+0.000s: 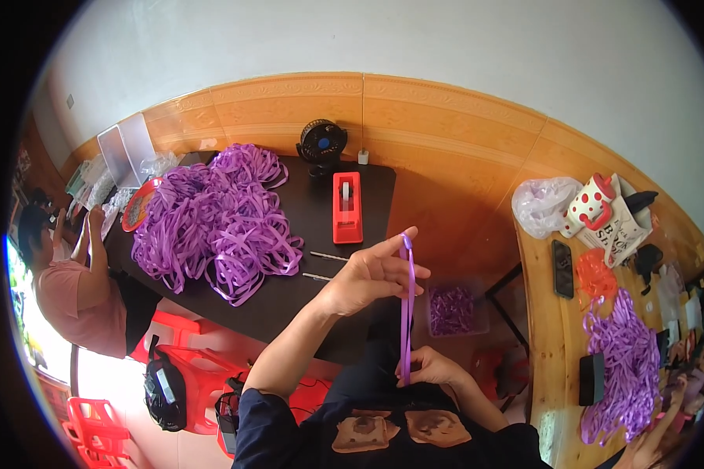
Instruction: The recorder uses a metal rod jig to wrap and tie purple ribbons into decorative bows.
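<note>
A narrow purple ribbon (pixel 406 320) is stretched upright in front of my chest, its two strands running close together. Its top end is at the fingertips of my left hand (pixel 371 275), raised over the front right of the dark table, with the other fingers loosely bent. Lower down, near my shirt, my right hand (pixel 434 367) pinches the bottom end of the ribbon. Beyond my left hand lies a big tangled heap of purple ribbons (pixel 219 219). Two thin metal rods (pixel 328 255) rest on the table beside my left wrist. A red tape dispenser (pixel 347 208) stands behind them.
A black fan (pixel 321 144) stands at the table's back edge. A clear bin (pixel 451 310) of purple pieces sits low to the right. The wooden table (pixel 551 336) holds another ribbon pile (pixel 622 367), a phone (pixel 562 269) and bags. At left, a person (pixel 78 289) sits near red stools.
</note>
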Motion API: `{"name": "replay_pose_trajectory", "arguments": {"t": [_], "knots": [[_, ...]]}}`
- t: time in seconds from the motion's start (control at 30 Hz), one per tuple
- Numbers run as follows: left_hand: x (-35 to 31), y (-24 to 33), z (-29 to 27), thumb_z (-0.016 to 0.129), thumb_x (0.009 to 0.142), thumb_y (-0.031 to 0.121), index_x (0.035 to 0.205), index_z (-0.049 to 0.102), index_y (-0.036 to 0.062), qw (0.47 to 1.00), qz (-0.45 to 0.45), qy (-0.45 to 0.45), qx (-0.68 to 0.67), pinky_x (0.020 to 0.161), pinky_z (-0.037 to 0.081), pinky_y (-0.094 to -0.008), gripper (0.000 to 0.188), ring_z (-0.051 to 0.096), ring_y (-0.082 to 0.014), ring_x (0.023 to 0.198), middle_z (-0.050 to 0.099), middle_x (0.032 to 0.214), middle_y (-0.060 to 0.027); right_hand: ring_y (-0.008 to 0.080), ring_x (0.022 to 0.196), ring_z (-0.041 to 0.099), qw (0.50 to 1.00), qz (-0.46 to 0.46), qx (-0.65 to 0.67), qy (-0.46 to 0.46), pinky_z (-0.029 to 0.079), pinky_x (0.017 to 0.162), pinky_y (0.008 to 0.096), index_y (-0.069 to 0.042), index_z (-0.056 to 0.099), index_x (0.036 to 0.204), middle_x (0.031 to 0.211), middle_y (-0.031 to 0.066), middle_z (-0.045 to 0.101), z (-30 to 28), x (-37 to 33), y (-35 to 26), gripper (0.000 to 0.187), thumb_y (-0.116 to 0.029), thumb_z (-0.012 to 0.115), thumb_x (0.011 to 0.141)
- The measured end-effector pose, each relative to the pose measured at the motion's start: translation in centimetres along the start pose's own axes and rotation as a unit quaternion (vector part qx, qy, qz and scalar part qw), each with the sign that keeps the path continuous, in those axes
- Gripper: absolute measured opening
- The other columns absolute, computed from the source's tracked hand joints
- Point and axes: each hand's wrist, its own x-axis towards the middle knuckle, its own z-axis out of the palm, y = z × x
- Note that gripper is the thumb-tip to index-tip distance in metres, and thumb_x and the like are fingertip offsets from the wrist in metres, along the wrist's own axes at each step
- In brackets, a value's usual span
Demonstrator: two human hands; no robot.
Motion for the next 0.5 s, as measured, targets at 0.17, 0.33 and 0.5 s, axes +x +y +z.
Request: {"name": "replay_pose_trajectory", "arguments": {"t": [0.17,0.33,0.5], "knots": [[0.1,0.1,0.8,0.047,0.08,-0.018,0.15,0.005,0.0137,0.999,-0.016,-0.018,0.027,0.086,0.051,-0.0349,0.088,0.064,-0.0245,0.096,0.063,0.109,-0.0199,0.0109,0.079,0.061,0.999,0.026,0.019,-0.017,0.047,0.072,0.0238,0.001,0.067,0.091,0.085,0.004,0.066,0.3,-0.4,-0.3,0.027,-0.006,0.08,0.069],[0.2,-0.4,0.9,0.046,0.079,-0.02,0.15,-0.003,0.0168,0.997,-0.007,-0.054,0.051,0.086,0.051,-0.0343,0.093,0.065,-0.0228,0.093,0.065,0.104,-0.0184,0.0105,0.085,0.06,0.996,0.022,-0.07,-0.055,0.051,0.078,0.0243,0.002,0.063,0.093,0.088,0.0026,0.061,0.4,-0.7,-0.8,0.026,-0.003,0.077,0.072],[0.4,-0.6,1.0,0.05,0.078,-0.02,0.15,-0.005,0.0197,0.998,-0.001,-0.056,0.014,0.083,0.049,-0.0315,0.099,0.062,-0.0184,0.085,0.064,0.09,-0.0131,0.0108,0.087,0.059,0.996,0.033,-0.073,-0.045,0.049,0.081,0.0257,0.001,0.064,0.094,0.089,0.0025,0.062,0.6,-1.1,-1.4,0.027,-0.005,0.077,0.072]]}}
